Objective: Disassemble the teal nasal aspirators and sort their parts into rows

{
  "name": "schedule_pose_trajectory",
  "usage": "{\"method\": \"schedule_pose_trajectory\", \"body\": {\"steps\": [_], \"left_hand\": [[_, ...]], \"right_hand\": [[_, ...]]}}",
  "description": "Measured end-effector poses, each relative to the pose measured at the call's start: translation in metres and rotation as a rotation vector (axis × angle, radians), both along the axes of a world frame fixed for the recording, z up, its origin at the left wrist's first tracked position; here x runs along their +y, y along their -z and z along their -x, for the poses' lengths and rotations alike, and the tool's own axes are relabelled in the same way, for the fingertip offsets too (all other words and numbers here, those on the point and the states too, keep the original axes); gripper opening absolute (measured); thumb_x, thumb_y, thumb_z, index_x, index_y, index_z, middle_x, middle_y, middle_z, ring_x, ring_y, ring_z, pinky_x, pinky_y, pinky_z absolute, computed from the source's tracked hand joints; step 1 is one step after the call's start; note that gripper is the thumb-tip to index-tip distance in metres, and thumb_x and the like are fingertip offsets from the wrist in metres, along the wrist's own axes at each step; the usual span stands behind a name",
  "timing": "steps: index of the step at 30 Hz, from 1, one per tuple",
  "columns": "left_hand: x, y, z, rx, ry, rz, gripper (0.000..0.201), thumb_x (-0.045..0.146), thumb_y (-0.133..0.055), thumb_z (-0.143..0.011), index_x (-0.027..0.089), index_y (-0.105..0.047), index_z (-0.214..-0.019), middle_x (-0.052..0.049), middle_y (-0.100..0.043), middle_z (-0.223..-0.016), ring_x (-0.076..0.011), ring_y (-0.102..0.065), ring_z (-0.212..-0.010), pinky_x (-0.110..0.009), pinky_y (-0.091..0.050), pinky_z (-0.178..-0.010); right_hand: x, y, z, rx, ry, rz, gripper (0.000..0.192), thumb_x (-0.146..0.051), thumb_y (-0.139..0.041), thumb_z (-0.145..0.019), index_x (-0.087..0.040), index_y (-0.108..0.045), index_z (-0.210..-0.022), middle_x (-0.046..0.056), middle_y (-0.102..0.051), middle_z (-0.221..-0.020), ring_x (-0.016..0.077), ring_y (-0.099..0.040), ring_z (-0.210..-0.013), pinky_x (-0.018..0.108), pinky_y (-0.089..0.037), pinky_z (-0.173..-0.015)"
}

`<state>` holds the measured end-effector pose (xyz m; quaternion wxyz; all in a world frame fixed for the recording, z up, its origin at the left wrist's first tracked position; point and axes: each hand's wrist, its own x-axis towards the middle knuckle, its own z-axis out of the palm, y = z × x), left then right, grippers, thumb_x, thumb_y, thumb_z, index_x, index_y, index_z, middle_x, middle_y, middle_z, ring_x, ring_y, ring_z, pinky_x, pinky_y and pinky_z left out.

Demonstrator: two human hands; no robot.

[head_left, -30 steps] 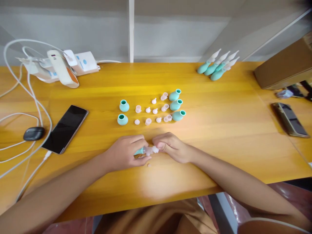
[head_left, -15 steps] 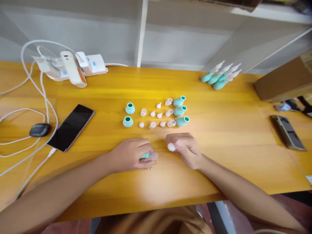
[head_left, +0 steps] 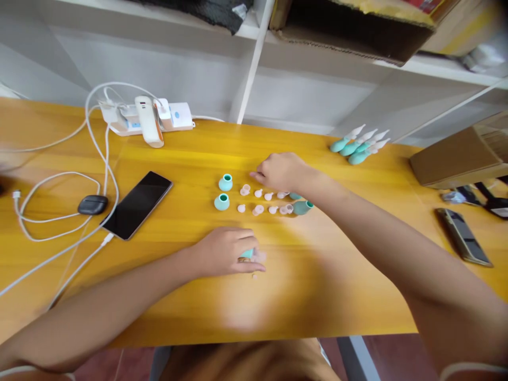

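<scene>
My left hand [head_left: 228, 251] is wrapped around a teal rubber bulb [head_left: 246, 254], lying on its side at the table, with a translucent pale piece at its neck end. A tiny pale bit [head_left: 254, 276] lies just below those fingers. My right hand [head_left: 280, 170] reaches over the far side of the parts, fingers curled down; what they hold, if anything, is hidden. Beneath and beside it are small pale pink nozzle pieces [head_left: 269, 196], clear pink cups [head_left: 258, 210] and another teal bulb [head_left: 302, 207], partly covered by my wrist. Two teal bulbs [head_left: 225, 182] stand upright at the left.
Several teal bulbs with long white tips [head_left: 359, 145] lie at the back right, near a cardboard box [head_left: 456, 159]. A black phone [head_left: 138, 205], white cables and a power strip [head_left: 178, 116] occupy the left. Another phone [head_left: 463, 236] lies at right.
My right hand has moved from beside the left hand up and away to the far row, and the white piece it held no longer shows. My left hand keeps its bulb. The view has shifted.
</scene>
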<state>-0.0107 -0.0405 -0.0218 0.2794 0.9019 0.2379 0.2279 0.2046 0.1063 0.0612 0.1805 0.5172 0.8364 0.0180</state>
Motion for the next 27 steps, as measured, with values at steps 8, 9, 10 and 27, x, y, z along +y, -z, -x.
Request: {"method": "schedule_pose_trajectory", "body": {"steps": [8, 9, 10, 27], "left_hand": [[0.002, 0.002, 0.001, 0.004, 0.03, 0.018, 0.034, 0.052, -0.07, -0.105, 0.019, -0.073, -0.1, -0.003, -0.074, -0.094, -0.0167, -0.068, -0.079, -0.028, -0.045, -0.07], [0.002, 0.002, 0.001, 0.001, 0.032, 0.025, 0.035, 0.053, -0.069, -0.106, 0.019, -0.073, -0.1, -0.003, -0.075, -0.095, -0.0167, -0.069, -0.08, -0.028, -0.045, -0.071], [0.003, 0.002, 0.001, -0.005, 0.035, 0.032, 0.035, 0.053, -0.068, -0.107, 0.019, -0.073, -0.101, -0.003, -0.075, -0.096, -0.0165, -0.069, -0.081, -0.028, -0.046, -0.072], [0.0, -0.002, -0.001, -0.008, -0.004, 0.029, 0.008, 0.025, -0.069, -0.09, 0.019, -0.065, -0.09, 0.0, -0.067, -0.086, -0.0147, -0.06, -0.073, -0.027, -0.043, -0.067]], "right_hand": [[-0.011, -0.018, -0.006, 0.114, 0.104, -0.156, 0.065, -0.061, -0.037, -0.113, -0.015, -0.069, -0.078, 0.017, -0.072, -0.08, 0.0275, -0.066, -0.076, 0.035, -0.032, -0.069], [-0.023, -0.024, -0.01, 0.206, 0.131, -0.216, 0.064, -0.058, -0.037, -0.114, -0.016, -0.064, -0.074, 0.014, -0.068, -0.075, 0.0237, -0.063, -0.071, 0.034, -0.029, -0.068], [-0.038, -0.029, -0.015, 0.314, 0.141, -0.263, 0.063, -0.055, -0.036, -0.115, -0.017, -0.059, -0.071, 0.011, -0.064, -0.07, 0.0201, -0.058, -0.066, 0.034, -0.027, -0.066], [-0.186, 0.084, -0.022, 1.053, -0.228, 0.008, 0.038, -0.042, -0.052, -0.114, -0.019, -0.053, -0.083, -0.002, -0.057, -0.072, 0.0123, -0.046, -0.062, 0.026, -0.03, -0.063]]}}
